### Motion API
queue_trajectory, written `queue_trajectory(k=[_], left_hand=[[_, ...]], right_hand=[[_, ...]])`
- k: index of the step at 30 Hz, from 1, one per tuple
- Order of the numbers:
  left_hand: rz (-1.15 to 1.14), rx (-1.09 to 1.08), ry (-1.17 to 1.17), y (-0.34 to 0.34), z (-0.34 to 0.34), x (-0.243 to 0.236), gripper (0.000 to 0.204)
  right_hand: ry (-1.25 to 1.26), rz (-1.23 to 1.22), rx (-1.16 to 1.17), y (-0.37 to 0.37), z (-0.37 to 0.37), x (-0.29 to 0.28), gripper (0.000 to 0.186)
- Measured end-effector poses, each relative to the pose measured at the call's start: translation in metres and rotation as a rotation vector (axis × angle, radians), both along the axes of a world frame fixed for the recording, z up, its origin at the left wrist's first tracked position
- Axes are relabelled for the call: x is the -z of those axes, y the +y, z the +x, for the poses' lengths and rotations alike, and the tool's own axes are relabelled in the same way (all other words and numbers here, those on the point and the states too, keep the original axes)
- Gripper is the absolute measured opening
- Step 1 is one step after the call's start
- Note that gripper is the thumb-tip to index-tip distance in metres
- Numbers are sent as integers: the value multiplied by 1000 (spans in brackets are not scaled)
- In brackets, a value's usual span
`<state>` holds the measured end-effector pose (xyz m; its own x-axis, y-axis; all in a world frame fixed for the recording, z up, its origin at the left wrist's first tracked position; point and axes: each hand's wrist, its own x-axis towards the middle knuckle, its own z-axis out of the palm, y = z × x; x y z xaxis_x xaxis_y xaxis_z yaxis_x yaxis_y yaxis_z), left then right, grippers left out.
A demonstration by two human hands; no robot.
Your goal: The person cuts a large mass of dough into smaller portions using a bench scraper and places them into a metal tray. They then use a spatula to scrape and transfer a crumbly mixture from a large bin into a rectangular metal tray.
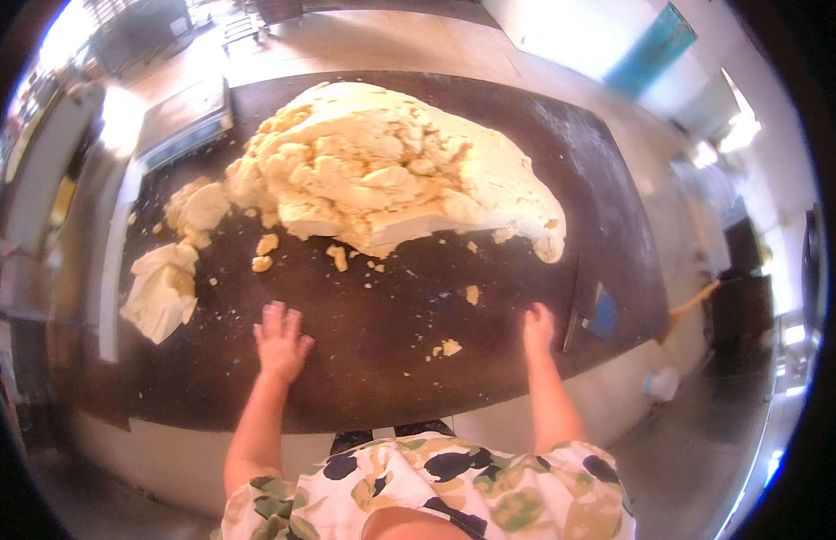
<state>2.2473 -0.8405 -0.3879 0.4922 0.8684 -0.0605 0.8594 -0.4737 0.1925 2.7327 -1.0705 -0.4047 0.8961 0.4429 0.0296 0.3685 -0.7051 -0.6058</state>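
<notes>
A large pale yellow mound of dough [382,171] lies across the dark work table [418,360], with smaller crumbs and lumps in front of it. A separate paler slab of dough [161,297] sits at the left. My left hand [281,346] is open, fingers spread, over the table right of that slab, holding nothing. My right hand [537,328] is open with slightly curved fingers, just left of a flat scraper with a blue part [602,315]. Whether either hand touches the tabletop is hard to tell.
A flat metal scale [184,117] stands at the table's back left corner. A long pale strip runs along the left edge. Dark trolley-like objects [139,36] are beyond on the floor, and a teal panel [652,49] is on the pale wall at back right.
</notes>
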Motion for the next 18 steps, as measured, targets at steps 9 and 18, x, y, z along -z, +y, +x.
queue_trajectory(k=[9,18], left_hand=[[-303,920,-131,-112,249,-9,56],[215,147,38,9,334,18,43]], right_hand=[[-111,-635,17,-88,147,-4,53],[-130,-174,-176,-111,196,-23,41]])
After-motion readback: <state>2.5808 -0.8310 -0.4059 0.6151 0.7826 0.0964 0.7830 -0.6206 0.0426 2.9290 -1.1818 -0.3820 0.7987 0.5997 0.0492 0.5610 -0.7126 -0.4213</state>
